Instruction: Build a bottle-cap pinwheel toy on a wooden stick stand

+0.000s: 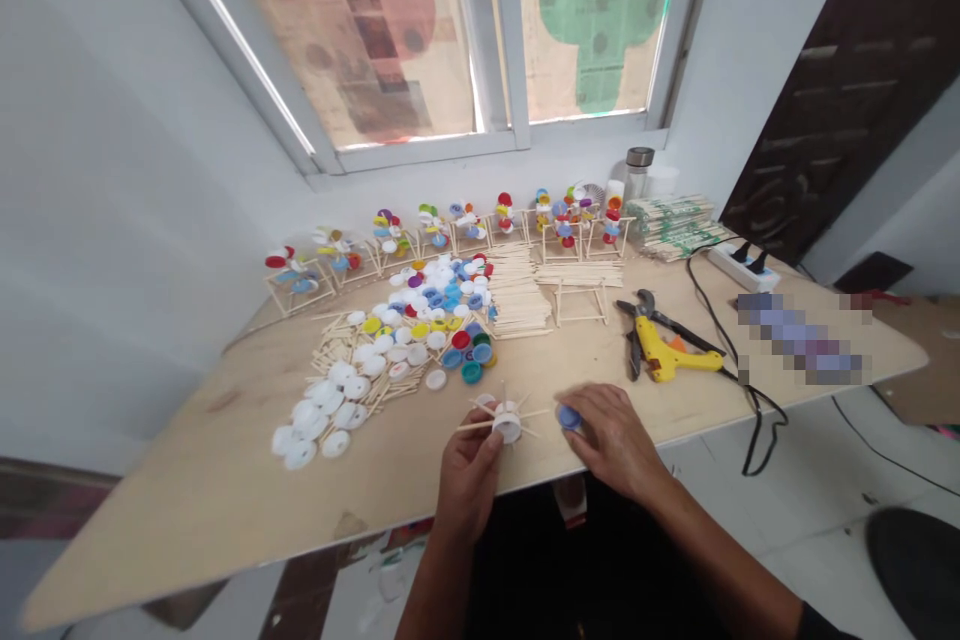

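My left hand (469, 475) is closed round a white bottle cap (508, 422) that has several thin wooden sticks poking out of it like spokes. It holds it just above the near edge of the wooden table (225, 480). To the right of it my right hand (611, 440) pinches a small blue bottle cap (569, 417) at its fingertips, close to the end of one spoke. A pile of coloured and white bottle caps (420, 320) and loose sticks lies beyond my hands.
A yellow glue gun (671, 357) and black pliers (636, 320) lie to the right, with a black cable running to a power strip (745, 266). Stacked sticks (517, 295), a stick frame (579, 303) and a row of finished cap wheels (465, 230) stand toward the window.
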`<state>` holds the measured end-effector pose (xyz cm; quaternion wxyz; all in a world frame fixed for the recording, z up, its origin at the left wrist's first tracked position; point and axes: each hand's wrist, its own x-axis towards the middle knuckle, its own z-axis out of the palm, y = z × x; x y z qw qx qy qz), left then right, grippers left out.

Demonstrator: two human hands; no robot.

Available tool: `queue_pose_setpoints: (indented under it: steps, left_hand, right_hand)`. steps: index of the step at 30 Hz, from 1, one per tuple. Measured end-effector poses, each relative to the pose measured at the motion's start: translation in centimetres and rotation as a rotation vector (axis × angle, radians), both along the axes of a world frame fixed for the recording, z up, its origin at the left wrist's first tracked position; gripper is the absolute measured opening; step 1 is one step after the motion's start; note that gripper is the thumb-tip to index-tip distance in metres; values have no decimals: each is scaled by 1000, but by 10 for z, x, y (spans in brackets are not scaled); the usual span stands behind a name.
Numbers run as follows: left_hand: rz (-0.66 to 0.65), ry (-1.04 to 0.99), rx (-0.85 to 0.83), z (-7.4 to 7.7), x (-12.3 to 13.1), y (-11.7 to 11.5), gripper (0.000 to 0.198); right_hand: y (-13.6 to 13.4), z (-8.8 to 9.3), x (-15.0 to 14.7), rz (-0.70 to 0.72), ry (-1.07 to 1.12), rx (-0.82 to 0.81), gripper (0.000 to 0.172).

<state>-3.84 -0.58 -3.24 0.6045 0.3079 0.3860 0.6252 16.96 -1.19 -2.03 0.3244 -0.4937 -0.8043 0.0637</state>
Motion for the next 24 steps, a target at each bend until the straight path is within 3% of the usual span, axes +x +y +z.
queue_pose_setpoints:
  steps: [10, 24]
  left_hand:
    - [-14, -46, -17, -4, -1, 2, 31]
    - [6, -19, -13, 6, 5, -1, 31]
  right_hand:
    - [1, -4, 0, 5, -28, -13, 33]
    - [4, -7, 3, 14, -55, -11, 33]
